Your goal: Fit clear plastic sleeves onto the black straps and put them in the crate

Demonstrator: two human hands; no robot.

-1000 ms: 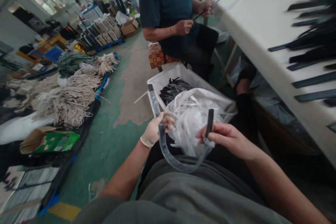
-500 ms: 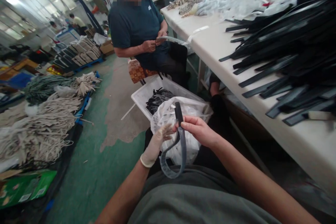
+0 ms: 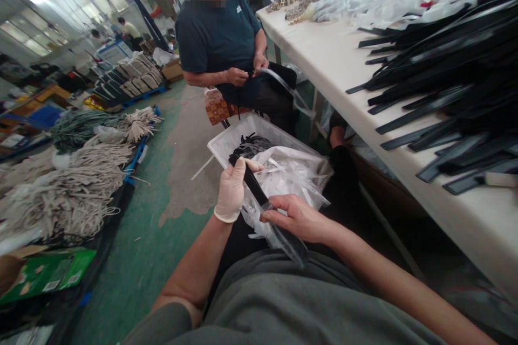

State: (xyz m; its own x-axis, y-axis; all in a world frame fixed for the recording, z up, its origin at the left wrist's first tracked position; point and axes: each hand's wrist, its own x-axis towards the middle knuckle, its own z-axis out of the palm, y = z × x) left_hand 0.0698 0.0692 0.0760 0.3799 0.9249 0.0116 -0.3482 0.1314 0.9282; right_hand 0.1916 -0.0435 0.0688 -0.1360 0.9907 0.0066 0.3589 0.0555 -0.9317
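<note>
A black strap (image 3: 256, 185) runs slantwise between my hands, its lower part inside a clear plastic sleeve (image 3: 288, 242) that hangs over my lap. My left hand (image 3: 232, 188), in a pale thin glove, is closed around the strap's upper end. Bare, my right hand (image 3: 297, 216) pinches the strap where the sleeve's edge lies. Below and beyond the hands, a white plastic bin (image 3: 216, 145) holds dark strips (image 3: 253, 145) and a heap of clear plastic sleeves (image 3: 293, 172).
On the right, a long pale table (image 3: 324, 59) bears piled black straps (image 3: 445, 97). Across from me, a seated person (image 3: 220, 38) handles a similar strip. Bundles of beige cords (image 3: 76, 183) lie on a pallet at the left, near a green package (image 3: 52, 275).
My left hand has closed on the strap's upper end. My right hand has slid down to the sleeve's edge. The looped strap now slants, its sleeved part hanging lower right.
</note>
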